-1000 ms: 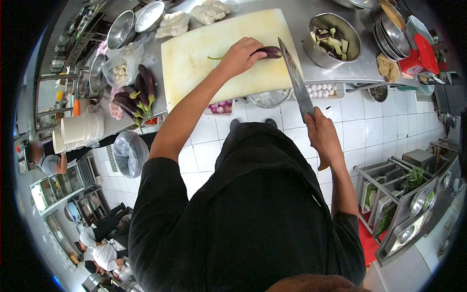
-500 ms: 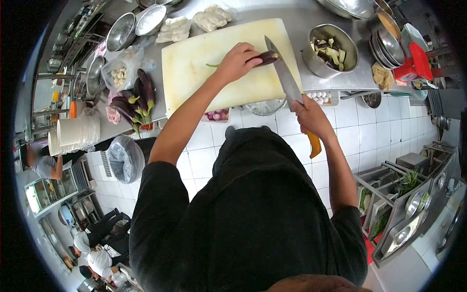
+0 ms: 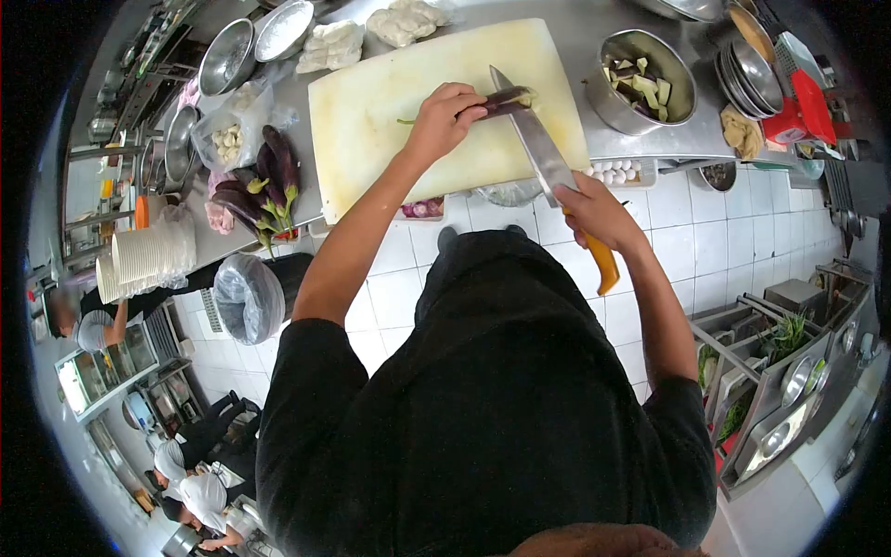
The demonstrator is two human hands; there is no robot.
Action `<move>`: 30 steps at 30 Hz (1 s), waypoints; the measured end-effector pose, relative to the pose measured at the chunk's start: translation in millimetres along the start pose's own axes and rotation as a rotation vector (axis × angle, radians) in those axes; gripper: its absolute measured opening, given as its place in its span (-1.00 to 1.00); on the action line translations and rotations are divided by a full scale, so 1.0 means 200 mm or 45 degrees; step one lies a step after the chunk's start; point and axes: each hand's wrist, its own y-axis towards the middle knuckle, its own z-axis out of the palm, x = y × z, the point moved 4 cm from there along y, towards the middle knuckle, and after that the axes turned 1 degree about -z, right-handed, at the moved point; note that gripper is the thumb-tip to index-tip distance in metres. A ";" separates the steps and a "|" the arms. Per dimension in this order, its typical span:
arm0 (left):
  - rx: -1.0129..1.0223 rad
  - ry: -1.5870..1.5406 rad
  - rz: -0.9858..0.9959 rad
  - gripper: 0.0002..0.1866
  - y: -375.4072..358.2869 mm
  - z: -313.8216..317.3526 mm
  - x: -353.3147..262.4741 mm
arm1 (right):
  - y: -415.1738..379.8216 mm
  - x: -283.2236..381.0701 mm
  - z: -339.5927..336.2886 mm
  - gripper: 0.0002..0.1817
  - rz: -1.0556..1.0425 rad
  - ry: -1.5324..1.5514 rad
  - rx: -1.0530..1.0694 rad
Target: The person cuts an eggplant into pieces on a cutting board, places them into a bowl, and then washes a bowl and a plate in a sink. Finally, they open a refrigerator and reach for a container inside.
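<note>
On the pale cutting board [image 3: 371, 102], my left hand [image 3: 442, 119] grips a purple eggplant [image 3: 499, 104] by its stem half. The green stem pokes out to the left of the fingers, and a pale cut end faces right. My right hand [image 3: 599, 212] is closed around the yellow handle of a large knife [image 3: 546, 153]. Its blade slants across the board and meets the eggplant close to the cut end; how deep the edge sits cannot be made out. Right of the board, a steel pot [image 3: 682, 93] contains chunks of cut eggplant [image 3: 642, 85].
Whole eggplants [image 3: 276, 172] lie left of the board beside a bag of peeled garlic [image 3: 226, 144]. Metal bowls [image 3: 227, 58] and dough-like bags [image 3: 406, 22] stand behind. Eggs [image 3: 613, 174] and red onions [image 3: 422, 209] sit below the counter edge. Co-workers [image 3: 200, 492] are at lower left.
The knife blade has shifted left along the eggplant, and pale flesh now shows to its right. The whole view has moved slightly. Both hands keep their holds.
</note>
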 end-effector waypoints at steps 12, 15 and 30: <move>0.028 0.047 -0.124 -0.82 -0.04 -0.11 0.05 | 0.09 -0.03 0.04 -0.72 0.064 0.103 0.081; 0.006 0.063 -0.144 -0.84 -0.12 -0.14 0.07 | 0.11 -0.07 0.09 -0.71 0.044 0.178 0.151; 0.001 0.036 -0.196 -0.87 -0.13 -0.18 0.05 | 0.14 -0.11 0.17 -0.71 0.111 0.282 0.298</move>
